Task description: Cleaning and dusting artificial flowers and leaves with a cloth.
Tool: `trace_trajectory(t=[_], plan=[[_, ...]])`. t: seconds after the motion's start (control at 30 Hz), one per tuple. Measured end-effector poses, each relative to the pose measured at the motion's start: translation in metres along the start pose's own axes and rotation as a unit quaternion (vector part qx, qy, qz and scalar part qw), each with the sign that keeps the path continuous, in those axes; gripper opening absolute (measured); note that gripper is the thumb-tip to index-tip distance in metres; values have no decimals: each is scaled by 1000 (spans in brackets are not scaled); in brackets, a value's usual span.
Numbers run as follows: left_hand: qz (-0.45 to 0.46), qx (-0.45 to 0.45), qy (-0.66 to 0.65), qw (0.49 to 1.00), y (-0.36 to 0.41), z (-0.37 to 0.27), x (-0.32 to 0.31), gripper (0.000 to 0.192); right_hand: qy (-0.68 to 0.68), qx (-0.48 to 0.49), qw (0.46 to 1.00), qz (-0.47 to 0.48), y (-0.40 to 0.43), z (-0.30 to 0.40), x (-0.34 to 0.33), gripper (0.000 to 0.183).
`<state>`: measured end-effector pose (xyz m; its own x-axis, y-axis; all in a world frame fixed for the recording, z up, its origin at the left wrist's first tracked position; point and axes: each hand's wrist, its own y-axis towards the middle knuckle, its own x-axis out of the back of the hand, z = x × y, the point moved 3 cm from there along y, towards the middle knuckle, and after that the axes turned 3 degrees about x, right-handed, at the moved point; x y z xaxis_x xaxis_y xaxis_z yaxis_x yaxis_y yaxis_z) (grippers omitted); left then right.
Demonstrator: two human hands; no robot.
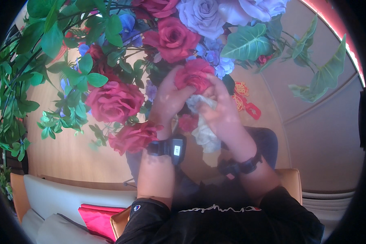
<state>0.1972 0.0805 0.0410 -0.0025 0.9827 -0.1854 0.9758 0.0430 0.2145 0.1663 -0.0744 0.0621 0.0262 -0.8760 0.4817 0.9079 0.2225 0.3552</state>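
Observation:
An artificial red rose [196, 72] is cupped between both hands. My left hand [168, 97] grips its left side, the thumb lying across the lower petals. On the other side, my right hand [220, 106] holds a crumpled whitish cloth [206, 135], which hangs down from the palm; its upper fingers touch the rose. Part of the cloth and some fingertips are hidden by the bloom and hands. Below the hands is a smaller red flower [188, 122]. Another red rose [135, 137] overlaps my left wrist, and a large red rose [116, 101] is left of it.
Pale lilac roses [202, 15], blue hydrangea-like flowers [215, 58] and broad green leaves [247, 42] crowd above. Leafy stems [53, 39] hang at left. Red paper ornaments [253, 110] lie right of my hands. Behind are a grey padded seat [76, 193] and red folded fabric [102, 218].

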Motion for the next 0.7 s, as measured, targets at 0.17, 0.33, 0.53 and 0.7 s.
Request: trace_trajectory(t=[0.17, 0.33, 0.53, 0.7], plan=[[61, 7, 11, 998, 0, -9, 1, 42, 0, 8, 999, 34, 1, -5, -3, 66], [37, -24, 19, 999, 2, -2, 2, 45, 141, -31, 988, 49, 6, -8, -6, 61], [41, -1, 26, 999, 4, 1, 3, 42, 247, -44, 964, 86, 11, -13, -6, 54], [83, -24, 46, 995, 3, -8, 2, 37, 367, -78, 919, 124, 14, -6, -2, 51]])
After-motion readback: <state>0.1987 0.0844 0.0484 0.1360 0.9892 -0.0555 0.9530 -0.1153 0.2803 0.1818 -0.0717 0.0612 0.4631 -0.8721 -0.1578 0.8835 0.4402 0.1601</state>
